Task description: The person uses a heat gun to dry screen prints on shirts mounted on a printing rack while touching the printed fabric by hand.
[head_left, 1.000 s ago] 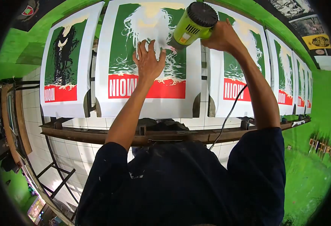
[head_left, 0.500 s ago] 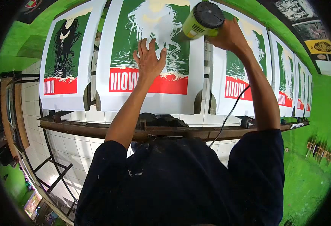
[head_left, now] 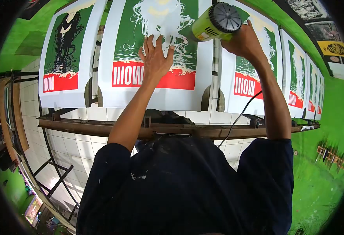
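My left hand (head_left: 156, 58) rests with spread fingers on a printed white fabric panel (head_left: 148, 98), over its green, white and red design. In my right hand (head_left: 244, 43) is a lime-green heat gun (head_left: 215, 24) with a black vented back, held above the panel's right side. Its nozzle points left and looks blurred. A black cord (head_left: 240, 113) hangs down from it past my forearm. Whether my left palm presses the cloth or only the fingers touch, I cannot tell.
A similar panel with a black figure (head_left: 66, 47) lies on the left. Several more panels (head_left: 250, 102) run off to the right. A rusty steel rail (head_left: 172, 132) crosses in front of me. Brushes or tools (head_left: 332, 156) hang on the green wall at right.
The heat gun has shifted slightly right in my right hand. My left hand stays spread at nearly the same place in view, while the panels and rail appear a little higher.
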A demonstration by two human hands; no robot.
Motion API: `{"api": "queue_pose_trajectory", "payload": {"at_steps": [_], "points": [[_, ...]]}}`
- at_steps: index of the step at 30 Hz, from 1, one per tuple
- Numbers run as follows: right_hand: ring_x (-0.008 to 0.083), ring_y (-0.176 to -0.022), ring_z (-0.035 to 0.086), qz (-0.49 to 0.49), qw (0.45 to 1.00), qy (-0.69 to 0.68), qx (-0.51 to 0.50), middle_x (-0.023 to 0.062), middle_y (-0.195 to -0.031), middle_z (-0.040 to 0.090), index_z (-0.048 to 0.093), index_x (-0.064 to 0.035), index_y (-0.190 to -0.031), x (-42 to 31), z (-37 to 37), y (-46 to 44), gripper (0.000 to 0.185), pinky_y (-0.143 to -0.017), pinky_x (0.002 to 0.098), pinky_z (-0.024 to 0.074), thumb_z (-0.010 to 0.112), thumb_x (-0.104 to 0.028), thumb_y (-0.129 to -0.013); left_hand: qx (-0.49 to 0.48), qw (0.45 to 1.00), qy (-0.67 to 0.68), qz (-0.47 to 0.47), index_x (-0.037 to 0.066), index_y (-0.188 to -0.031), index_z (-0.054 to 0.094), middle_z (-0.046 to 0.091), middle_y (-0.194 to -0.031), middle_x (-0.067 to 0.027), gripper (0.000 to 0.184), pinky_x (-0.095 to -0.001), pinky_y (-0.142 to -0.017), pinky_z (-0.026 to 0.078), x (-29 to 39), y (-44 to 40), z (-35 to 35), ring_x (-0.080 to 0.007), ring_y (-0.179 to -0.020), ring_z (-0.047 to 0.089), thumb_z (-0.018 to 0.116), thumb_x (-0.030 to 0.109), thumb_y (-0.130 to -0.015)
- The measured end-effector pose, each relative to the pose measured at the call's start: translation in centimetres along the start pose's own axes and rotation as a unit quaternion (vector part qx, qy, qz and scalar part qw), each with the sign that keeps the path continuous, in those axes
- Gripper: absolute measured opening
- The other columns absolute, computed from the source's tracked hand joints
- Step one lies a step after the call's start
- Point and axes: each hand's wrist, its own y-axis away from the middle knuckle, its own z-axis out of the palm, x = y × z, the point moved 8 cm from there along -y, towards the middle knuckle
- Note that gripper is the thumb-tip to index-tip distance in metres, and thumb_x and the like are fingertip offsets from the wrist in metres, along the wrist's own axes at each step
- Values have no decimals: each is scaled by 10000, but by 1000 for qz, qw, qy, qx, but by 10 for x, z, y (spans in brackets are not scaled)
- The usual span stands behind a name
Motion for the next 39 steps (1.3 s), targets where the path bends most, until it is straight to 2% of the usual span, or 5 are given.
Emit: {"api": "queue_pose_trajectory", "payload": {"at_steps": [2, 7, 10, 35, 39], "points": [[331, -1037, 667, 34, 998, 49, -37, 115, -1050, 737, 710, -135, -1093, -2, 3, 0, 400, -1168, 546, 300, 741, -212, -702, 1, 1000, -2, 1, 123, -1415, 485, 336, -1509, -182, 592, -610, -1149, 128, -1, 3, -1, -349, -1462, 242, 541, 491, -955], [331, -1021, 670, -14, 999, -5, -29, 119, -1027, 738, 709, -131, -1087, -18, -2, 15, 379, -1164, 547, 304, 731, -200, -715, -5, 999, 39, 2, 48, -1395, 488, 323, -1499, -238, 620, -638, -1134, 136, 0, 12, -2, -410, -1451, 239, 546, 467, -942], [325, -1015, 673, 28, 998, 63, -9, 126, -1008, 739, 706, -130, -1087, -20, -5, 14, 379, -1162, 552, 304, 734, -203, -716, -12, 999, 45, -1, 56, -1398, 485, 330, -1493, -236, 620, -635, -1132, 139, -1, 15, -6, -410, -1450, 242, 549, 470, -941], [346, -969, 692, -31, 999, 3, 14, 119, -965, 745, 700, -155, -1095, -49, 1, -20, 387, -1171, 636, 229, 729, -254, -723, 10, 998, 16, -63, 82, -1416, 469, 318, -1500, -191, 617, -674, -1120, 160, -36, 30, -27, -384, -1455, 242, 586, 448, -934], [355, -955, 691, -23, 996, 82, -27, 121, -947, 747, 698, -156, -1116, -51, 18, -42, 420, -1173, 629, 228, 725, -288, -719, 16, 998, 19, -59, 88, -1419, 460, 316, -1504, -187, 619, -690, -1114, 161, -38, 29, -30, -386, -1454, 241, 596, 442, -931]]}}
